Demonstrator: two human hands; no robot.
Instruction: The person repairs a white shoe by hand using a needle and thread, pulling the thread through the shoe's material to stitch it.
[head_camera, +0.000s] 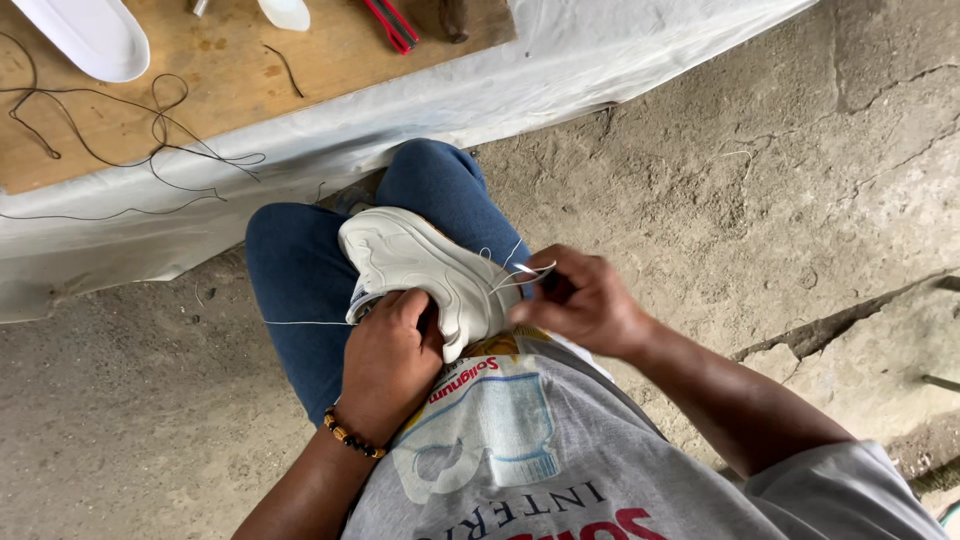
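White shoe (415, 265) on lap, long axis toward upper left.

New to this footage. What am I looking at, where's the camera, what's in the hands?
There is one view, from a camera worn on the person's head, looking down at their lap. No machine: two bare hands. The left hand, with a beaded bracelet at the wrist, grips a white chunky-soled sneaker resting on knees in blue jeans. The right hand pinches white thread at the shoe's edge. Ahead, a wooden board over white sheeting holds loose dark thread and a white shoe sole. The floor is bare concrete.
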